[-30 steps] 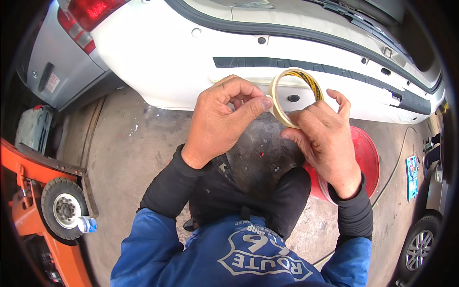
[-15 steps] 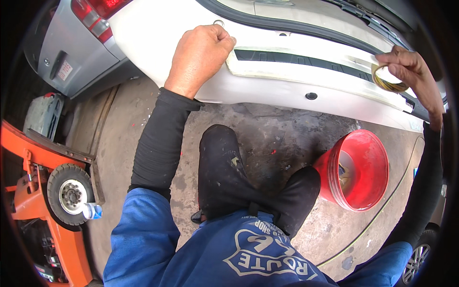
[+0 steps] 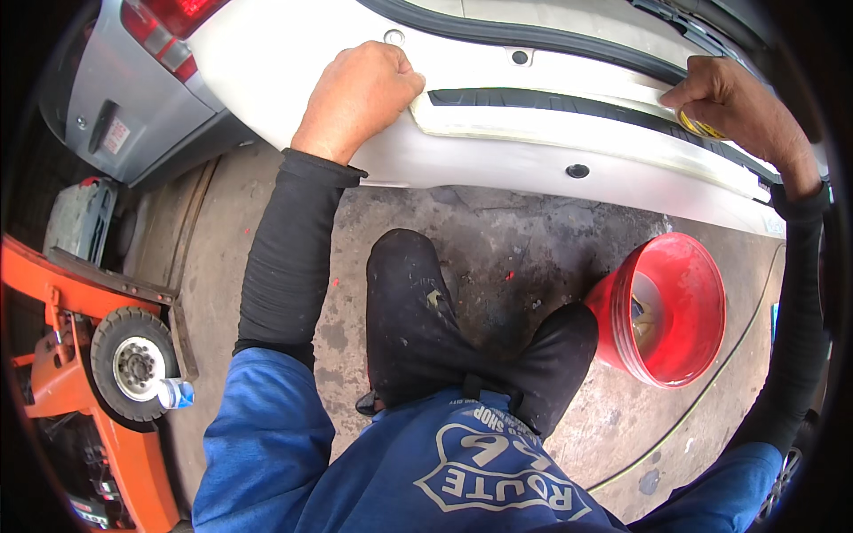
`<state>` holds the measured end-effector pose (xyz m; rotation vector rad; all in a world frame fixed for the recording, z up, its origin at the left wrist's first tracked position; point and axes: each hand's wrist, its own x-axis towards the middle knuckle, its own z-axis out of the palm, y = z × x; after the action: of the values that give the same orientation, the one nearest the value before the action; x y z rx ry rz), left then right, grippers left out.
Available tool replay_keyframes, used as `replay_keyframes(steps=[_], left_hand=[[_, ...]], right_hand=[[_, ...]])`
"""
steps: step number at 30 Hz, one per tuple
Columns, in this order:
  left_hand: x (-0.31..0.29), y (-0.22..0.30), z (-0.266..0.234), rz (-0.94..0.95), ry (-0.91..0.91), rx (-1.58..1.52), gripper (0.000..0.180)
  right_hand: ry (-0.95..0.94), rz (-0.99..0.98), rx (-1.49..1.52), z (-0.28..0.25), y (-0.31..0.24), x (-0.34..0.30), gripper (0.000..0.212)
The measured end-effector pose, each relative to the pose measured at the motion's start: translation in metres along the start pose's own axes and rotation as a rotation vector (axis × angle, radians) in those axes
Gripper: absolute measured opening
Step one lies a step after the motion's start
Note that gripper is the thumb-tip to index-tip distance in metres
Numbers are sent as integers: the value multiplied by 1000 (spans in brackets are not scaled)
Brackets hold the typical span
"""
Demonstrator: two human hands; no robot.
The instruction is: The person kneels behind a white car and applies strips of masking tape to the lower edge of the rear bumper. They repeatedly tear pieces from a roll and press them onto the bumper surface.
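— Left hand first: wide or narrow?
— Narrow, curled into a pinch by the left end of the dark trim strip. Impossible to tell what, if anything, within that pinch.
— And the right hand?
— Wrapped around the tape roll, near the strip's right end, with only a yellow sliver showing past the fingers.
— Why so far apart?
— Probably for a taut, straight line of tape: left as anchor, right as tensioner. Hard, though, to tell tape from white paint there.
— Underneath?
— White bumper, probably close enough for precise alignment.
— Farther out?
— Red bucket beside the right knee, presumably for easy reach. Off left, an orange wheeled machine and a silver vehicle, well apart from both hands.
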<state>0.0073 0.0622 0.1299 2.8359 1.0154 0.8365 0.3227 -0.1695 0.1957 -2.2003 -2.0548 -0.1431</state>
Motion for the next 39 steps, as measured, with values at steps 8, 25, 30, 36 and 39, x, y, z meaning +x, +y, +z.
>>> replay_keyframes(steps=[8, 25, 30, 36, 39], left_hand=[[-22, 11, -13, 142, 149, 210, 30], [-62, 12, 31, 327, 137, 275, 71], [-59, 13, 27, 353, 150, 283, 70], [-55, 14, 26, 362, 171, 278, 68], [-55, 14, 26, 375, 188, 295, 67]], right_hand=[[-5, -21, -52, -1, 0, 2, 18], [-412, 50, -297, -36, -52, 17, 27], [-354, 68, -214, -31, -55, 16, 19], [-402, 52, -209, -39, -60, 16, 22], [-445, 121, -157, -42, -63, 15, 23]])
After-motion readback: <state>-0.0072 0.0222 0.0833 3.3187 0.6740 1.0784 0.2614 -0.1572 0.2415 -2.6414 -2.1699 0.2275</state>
